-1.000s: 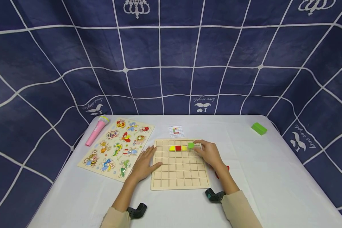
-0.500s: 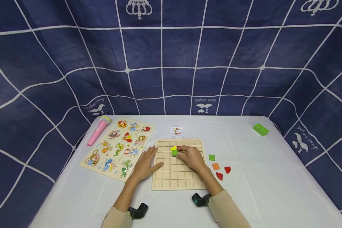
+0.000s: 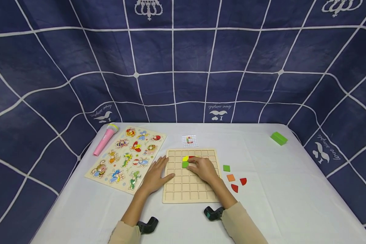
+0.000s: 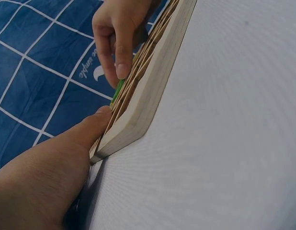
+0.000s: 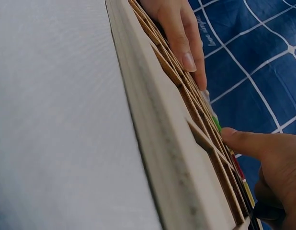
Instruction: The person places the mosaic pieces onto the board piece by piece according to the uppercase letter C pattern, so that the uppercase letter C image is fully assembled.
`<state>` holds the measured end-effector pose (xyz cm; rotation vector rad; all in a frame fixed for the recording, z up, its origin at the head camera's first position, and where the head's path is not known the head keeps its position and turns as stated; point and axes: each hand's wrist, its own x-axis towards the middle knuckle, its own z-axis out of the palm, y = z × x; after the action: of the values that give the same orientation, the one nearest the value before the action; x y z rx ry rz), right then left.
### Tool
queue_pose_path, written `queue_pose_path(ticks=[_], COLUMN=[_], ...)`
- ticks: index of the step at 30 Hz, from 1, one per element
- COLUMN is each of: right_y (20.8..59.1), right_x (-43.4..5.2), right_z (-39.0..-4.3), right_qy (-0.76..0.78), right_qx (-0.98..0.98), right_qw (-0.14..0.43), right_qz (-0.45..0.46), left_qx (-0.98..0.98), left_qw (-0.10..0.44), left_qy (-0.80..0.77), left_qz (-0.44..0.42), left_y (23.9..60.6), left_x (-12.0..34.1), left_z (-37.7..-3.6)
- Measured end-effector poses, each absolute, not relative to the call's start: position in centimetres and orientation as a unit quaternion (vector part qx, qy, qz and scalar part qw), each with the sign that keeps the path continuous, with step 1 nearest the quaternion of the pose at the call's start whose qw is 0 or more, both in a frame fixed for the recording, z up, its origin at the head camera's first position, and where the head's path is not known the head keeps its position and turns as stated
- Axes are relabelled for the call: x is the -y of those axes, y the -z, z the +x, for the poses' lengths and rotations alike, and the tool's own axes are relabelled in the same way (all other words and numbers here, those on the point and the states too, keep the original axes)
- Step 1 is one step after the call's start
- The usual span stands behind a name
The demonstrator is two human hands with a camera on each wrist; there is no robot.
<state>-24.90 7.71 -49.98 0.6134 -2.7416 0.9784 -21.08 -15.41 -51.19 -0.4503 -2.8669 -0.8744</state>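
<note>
On the white surface (image 3: 292, 189), a wooden grid board (image 3: 189, 189) lies flat in front of the person, and both hands rest on it. The right hand (image 3: 202, 169) lies over the upper middle of the board, its fingers curled down onto a green block (image 3: 185, 164) at their tips; the block sits in a cell of the third row, directly under a yellow piece (image 3: 185, 158) and just left of the fingertips. A red piece (image 3: 191, 157) shows beside the yellow one, partly covered by the right hand. From the left wrist view a fingertip presses down on the green block (image 4: 119, 89) at the board's top face, so the hand is pressing it rather than lifting it clear.

The left hand (image 3: 155, 176) lies flat with its fingers spread and relaxed, touching the board's left edge and holding nothing.

Right of the board, well apart from the hands, lie a small green square (image 3: 226, 168), an orange square (image 3: 230, 177) and two red quarter pieces (image 3: 239, 185). A pattern card (image 3: 189, 140) lies just beyond the board's far edge. An animal puzzle board (image 3: 126, 157) and a pink toy microphone (image 3: 105, 139) lie to the left, and a green wedge block (image 3: 278, 138) sits near the far right corner.
</note>
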Motion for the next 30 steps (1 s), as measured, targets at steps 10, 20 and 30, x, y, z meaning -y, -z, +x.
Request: queue_pose_path(ticks=[10, 20, 30], right_y=[49.1, 48.3, 48.7], right_x=[-9.8, -15.5, -21.3], right_z=[-24.2, -23.8, -23.1], right_qy=[-0.343, -0.355, -0.352], right_qx=[0.916, 0.917, 0.927], right_qw=[0.085, 0.103, 0.078], right_qz=[0.191, 0.151, 0.101], left_qx=[0.948, 0.948, 0.946], left_qw=[0.032, 0.042, 0.052], left_qy=[0.282, 0.278, 0.283], left_qz=[-0.147, -0.150, -0.152], left_y=[51.2, 51.1, 51.0], left_x=[15.3, 15.4, 15.4], left_z=[-21.3, -21.2, -21.1])
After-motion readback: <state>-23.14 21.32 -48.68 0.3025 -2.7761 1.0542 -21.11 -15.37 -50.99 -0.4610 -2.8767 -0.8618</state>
